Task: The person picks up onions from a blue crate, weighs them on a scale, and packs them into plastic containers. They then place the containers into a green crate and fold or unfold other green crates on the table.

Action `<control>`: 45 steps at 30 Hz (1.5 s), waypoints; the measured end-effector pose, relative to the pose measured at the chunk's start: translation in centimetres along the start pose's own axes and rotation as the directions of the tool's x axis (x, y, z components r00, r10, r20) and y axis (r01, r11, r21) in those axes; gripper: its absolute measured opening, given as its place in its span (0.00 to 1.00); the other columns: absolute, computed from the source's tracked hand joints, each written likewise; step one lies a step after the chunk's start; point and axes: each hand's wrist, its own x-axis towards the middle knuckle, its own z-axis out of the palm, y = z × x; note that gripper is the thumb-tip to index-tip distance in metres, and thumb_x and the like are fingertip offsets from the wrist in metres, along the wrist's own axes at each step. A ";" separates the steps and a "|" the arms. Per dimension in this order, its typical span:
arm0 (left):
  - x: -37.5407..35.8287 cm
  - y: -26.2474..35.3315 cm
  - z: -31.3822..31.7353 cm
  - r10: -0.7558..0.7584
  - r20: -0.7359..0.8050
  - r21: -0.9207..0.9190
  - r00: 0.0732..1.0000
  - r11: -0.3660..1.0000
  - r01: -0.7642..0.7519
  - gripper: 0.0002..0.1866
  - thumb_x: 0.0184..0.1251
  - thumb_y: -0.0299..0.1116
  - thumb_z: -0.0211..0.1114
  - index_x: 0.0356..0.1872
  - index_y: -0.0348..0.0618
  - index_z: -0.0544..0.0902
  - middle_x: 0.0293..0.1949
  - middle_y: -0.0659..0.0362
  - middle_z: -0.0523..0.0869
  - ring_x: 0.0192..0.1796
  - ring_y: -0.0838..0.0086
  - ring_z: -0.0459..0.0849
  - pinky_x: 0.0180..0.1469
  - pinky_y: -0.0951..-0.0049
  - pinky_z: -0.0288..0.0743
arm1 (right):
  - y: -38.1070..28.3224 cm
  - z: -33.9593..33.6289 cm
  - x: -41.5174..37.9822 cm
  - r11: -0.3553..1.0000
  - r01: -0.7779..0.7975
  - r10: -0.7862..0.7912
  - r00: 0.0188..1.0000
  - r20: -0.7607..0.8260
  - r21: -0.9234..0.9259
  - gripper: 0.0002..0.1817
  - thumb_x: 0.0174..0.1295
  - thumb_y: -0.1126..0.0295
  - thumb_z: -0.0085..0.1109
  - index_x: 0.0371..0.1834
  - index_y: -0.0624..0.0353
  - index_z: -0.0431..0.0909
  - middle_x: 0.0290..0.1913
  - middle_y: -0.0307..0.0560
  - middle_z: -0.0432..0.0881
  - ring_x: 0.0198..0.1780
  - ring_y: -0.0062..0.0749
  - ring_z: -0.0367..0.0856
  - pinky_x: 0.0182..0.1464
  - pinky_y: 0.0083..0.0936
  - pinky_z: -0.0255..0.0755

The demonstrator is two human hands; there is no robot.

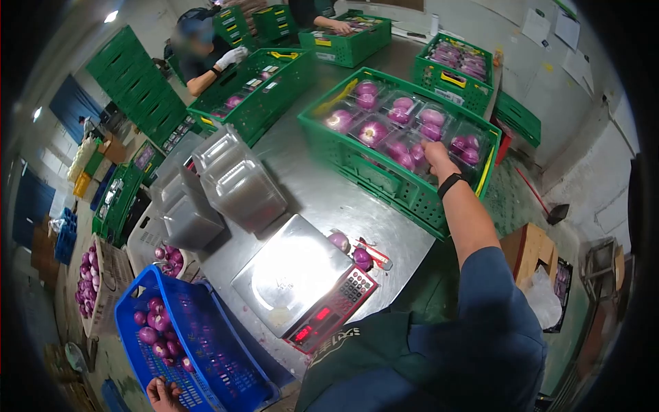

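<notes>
My right hand (439, 159) reaches into a green crate (384, 180) with its fingers closed at the edge of a clear plastic pack of red onions (406, 152). Several similar packs fill the crate's top layer. At the bottom left, my left hand (163, 395) is by the near end of a blue basket (226, 374), its fingers loosely curled and apart, with nothing seen in them. Loose red onions (159, 329) lie inside that basket. Between my hands a digital scale (292, 275) stands on the metal table with its red display lit and a bare pan.
Stacked clear trays (240, 182) stand left of the scale. Two onions (362, 258) and a red-handled tool (376, 253) lie beside it. A gloved co-worker (206, 62) is at another green crate (264, 96); a second person's hand (336, 27) is over a far crate.
</notes>
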 end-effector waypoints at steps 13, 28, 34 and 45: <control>-1.7 -4.8 3.0 -0.154 0.101 -0.209 0.983 0.962 0.173 0.10 0.72 0.29 0.70 0.48 0.35 0.82 0.41 0.55 0.86 0.39 0.72 0.85 0.41 0.75 0.82 | -4.1 10.7 -12.1 0.354 0.880 -0.834 0.451 0.318 -0.317 0.21 0.58 0.64 0.68 0.53 0.64 0.84 0.55 0.60 0.84 0.60 0.55 0.81 0.66 0.44 0.73; -10.4 -4.8 -9.0 -0.113 -0.287 0.009 0.951 0.993 0.121 0.08 0.70 0.27 0.70 0.45 0.36 0.83 0.35 0.59 0.86 0.35 0.79 0.82 0.40 0.77 0.76 | -6.0 35.6 -25.8 -0.187 0.972 -0.319 -0.196 0.927 0.142 0.20 0.78 0.54 0.47 0.45 0.60 0.79 0.43 0.61 0.85 0.49 0.64 0.82 0.51 0.55 0.74; -4.9 -4.3 -14.6 -0.150 -0.276 0.051 0.949 0.984 0.170 0.10 0.70 0.30 0.72 0.45 0.35 0.84 0.33 0.62 0.85 0.33 0.81 0.80 0.37 0.79 0.74 | -6.1 36.2 -25.7 -0.215 0.957 -0.382 -0.267 0.885 0.196 0.15 0.71 0.61 0.62 0.37 0.65 0.77 0.35 0.64 0.82 0.39 0.64 0.80 0.42 0.50 0.72; 13.7 -9.9 -12.1 -0.112 0.107 0.478 0.988 0.877 0.048 0.16 0.60 0.40 0.76 0.40 0.37 0.88 0.34 0.56 0.89 0.36 0.70 0.86 0.42 0.67 0.80 | -4.7 34.3 -27.3 -0.228 0.955 -0.665 -0.293 0.687 0.187 0.15 0.54 0.73 0.76 0.30 0.60 0.74 0.28 0.48 0.78 0.30 0.42 0.77 0.37 0.33 0.72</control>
